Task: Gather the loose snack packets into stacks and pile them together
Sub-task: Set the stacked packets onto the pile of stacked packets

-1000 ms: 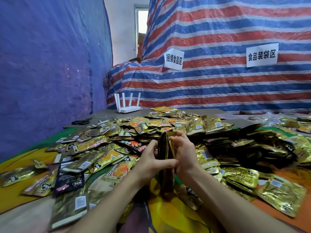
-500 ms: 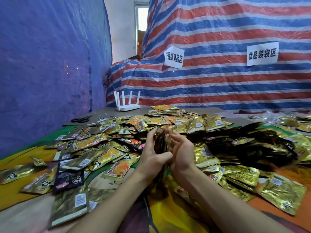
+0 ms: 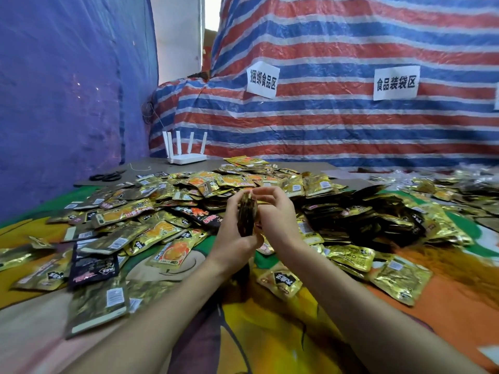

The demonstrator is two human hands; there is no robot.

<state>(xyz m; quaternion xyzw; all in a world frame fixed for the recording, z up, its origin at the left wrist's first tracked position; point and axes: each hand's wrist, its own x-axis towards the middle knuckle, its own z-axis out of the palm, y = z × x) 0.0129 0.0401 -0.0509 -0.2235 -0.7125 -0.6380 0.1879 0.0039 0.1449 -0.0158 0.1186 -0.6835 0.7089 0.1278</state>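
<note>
Two hands hold a thin stack of snack packets (image 3: 246, 215) on edge above the table's heap.

The left hand (image 3: 234, 236) wraps the stack from its left side, fingers curled up along the near face and thumb tucked under the lower end. The right hand (image 3: 276, 217) closes in from the other side, its curled fingers (image 3: 266, 192) pinching the stack's top edge, so the packets are clamped between both palms with almost no gap. The stack stands upright, lifted clear of the loose packets (image 3: 151, 220) that lie spread flat over the colourful table cover (image 3: 272, 327) to the left and behind. A darker pile of packets (image 3: 378, 220) sits just right of the right hand. A white router (image 3: 185, 156) and black scissors (image 3: 106, 176) lie at the far edge, well apart from the hands.
</note>
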